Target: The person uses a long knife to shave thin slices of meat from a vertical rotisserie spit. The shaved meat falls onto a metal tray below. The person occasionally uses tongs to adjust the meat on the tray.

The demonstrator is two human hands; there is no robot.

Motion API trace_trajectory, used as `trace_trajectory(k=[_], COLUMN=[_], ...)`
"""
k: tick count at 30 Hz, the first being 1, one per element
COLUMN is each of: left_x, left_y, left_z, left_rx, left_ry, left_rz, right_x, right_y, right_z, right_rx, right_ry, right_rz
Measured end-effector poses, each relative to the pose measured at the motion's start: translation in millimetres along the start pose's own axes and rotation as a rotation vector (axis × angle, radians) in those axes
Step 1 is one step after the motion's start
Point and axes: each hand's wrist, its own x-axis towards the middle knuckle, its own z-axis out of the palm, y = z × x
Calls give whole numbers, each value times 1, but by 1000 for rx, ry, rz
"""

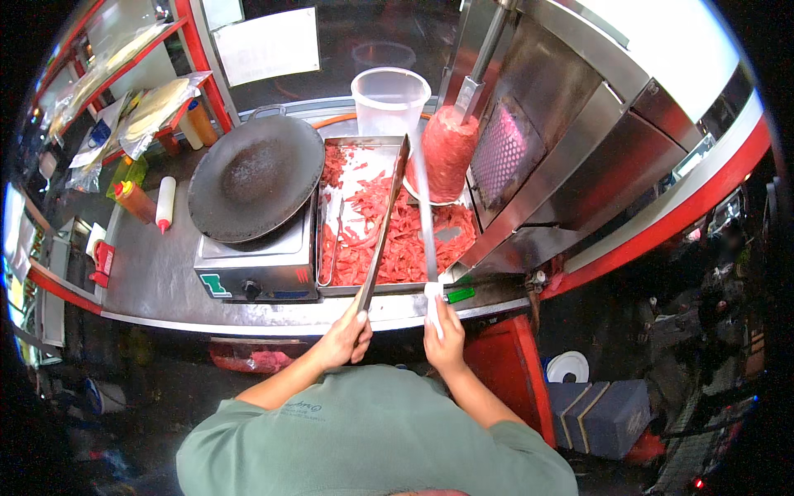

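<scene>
My left hand (347, 335) grips a long, brown-stained metal tool (389, 217), seen nearly edge-on, so its exact kind is unclear. In my right hand (445, 338) is a long knife with a white handle (433, 304) and a narrow, blurred blade (426, 217). Both tools point away from me over a steel tray (363, 141) of shaved reddish meat (372, 248). Just right of the knife blade, a cone of reddish meat (448, 152) stands upright on a vertical spit (490, 43). Whether the blade touches the cone cannot be told.
A vertical broiler (546, 124) with a glowing burner (502, 139) flanks the cone. Left stands a dark domed griddle (257, 180) on a steel stove (254, 273). Tongs (338, 242) lie in the tray, a clear plastic bucket (389, 102) behind it. Squeeze bottles (165, 201) and flatbread shelves (155, 118) are further left.
</scene>
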Motion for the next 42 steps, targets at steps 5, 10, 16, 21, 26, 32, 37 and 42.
trace_trajectory(k=[5,10,16,21,26,32,37,42], left_x=[-20,-17,0,15,23,41,50,73], left_y=[-4,6,6,10,7,16,21,7], left_z=[10,12,18,22,25,22,24,28], left_rx=[311,460,503,521,567,529,451,358], left_ry=[36,37,54,93,126,129,123,135], left_rz=[46,4,46,85,117,128,111,205], right_x=[45,-79,50,-83,1,-37,-76,48], right_y=[9,37,17,28,12,15,15,-24], right_z=[9,-13,6,-9,-1,-13,-22,-7], right_rx=[-129,212,-66,-103,-223,-252,-243,-252], right_ry=[130,56,72,25,22,-26,-70,-101], right_rz=[-82,212,88,100,-4,70,91,145])
